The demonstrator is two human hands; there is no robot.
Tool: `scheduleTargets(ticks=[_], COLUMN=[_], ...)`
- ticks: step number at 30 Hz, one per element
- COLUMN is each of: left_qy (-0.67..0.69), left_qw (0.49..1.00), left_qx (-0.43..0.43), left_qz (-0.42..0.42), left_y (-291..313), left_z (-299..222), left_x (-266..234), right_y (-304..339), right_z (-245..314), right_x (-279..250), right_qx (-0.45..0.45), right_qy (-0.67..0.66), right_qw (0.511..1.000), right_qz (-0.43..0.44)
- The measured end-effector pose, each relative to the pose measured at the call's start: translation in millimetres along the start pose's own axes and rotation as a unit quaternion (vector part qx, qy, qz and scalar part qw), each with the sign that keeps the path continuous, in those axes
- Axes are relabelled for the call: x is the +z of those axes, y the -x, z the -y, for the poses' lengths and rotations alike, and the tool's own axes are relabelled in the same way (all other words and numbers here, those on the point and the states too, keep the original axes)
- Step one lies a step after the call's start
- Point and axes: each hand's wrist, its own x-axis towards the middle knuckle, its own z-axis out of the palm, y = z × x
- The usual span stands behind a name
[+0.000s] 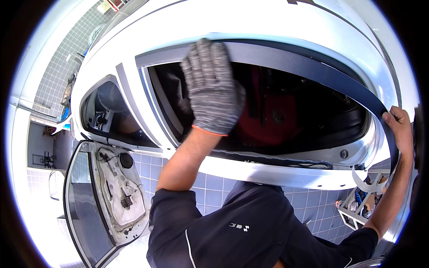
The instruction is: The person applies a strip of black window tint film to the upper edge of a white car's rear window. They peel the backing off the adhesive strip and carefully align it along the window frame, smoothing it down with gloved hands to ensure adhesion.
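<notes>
My left hand (212, 89), in a grey knit glove with an orange cuff, lies flat with fingers stretched over a long dark adhesive-like strip (277, 56). The strip runs along the upper edge of a white car's side opening (313, 111). At the far right my bare right hand (399, 129) pinches this strip between thumb and fingers. There it bends down off the bodywork, and its lower end passes behind my forearm. A pale curled ribbon (368, 184), perhaps backing paper, hangs near that end.
An open car door (107, 196) with its inner panel exposed stands at the lower left. A smaller side window (107, 111) lies left of the opening. At the lower right a white-framed cart (353, 207) holds assorted items. Blue-grey tiles (212, 181) cover the floor.
</notes>
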Motion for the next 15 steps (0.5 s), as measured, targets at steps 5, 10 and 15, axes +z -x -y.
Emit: scheduleTargets(ticks=[5,10,15], left_qy=[0.072,0.154,0.174], left_qw=[0.995,0.976,0.971], left_qx=[0.068,0.144,0.158], left_qz=[0.029,0.049,0.051], left_y=[-10,-15,-14], left_z=[-74,-147,-151], left_x=[15,28,33], right_y=[-9,1,-5], right_z=[-1,5,10], right_x=[8,1,8], right_qx=[0.002,0.001,0.008], right_qy=[-0.025,-0.022,-0.037], right_qw=[0.999,1.000,0.999], right_qz=[0.020,0.018,0.017])
